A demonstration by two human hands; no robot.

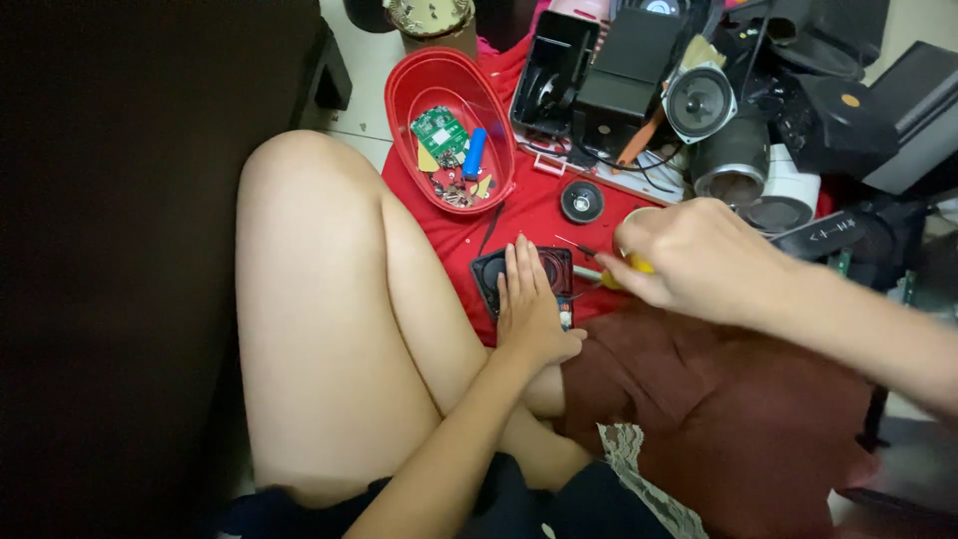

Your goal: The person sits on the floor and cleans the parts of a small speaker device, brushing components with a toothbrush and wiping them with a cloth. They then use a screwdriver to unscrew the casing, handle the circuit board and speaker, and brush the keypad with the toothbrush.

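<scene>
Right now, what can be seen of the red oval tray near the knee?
The red oval tray looks like glossy plastic with a raised rim. It lies flat and open on the red cloth, beside the raised knee, its far end towards the tiled floor. Inside are a green circuit board, a blue cylinder and small loose bits near its lower end. Neither hand touches it; a black open casing stands close on its right.
</scene>
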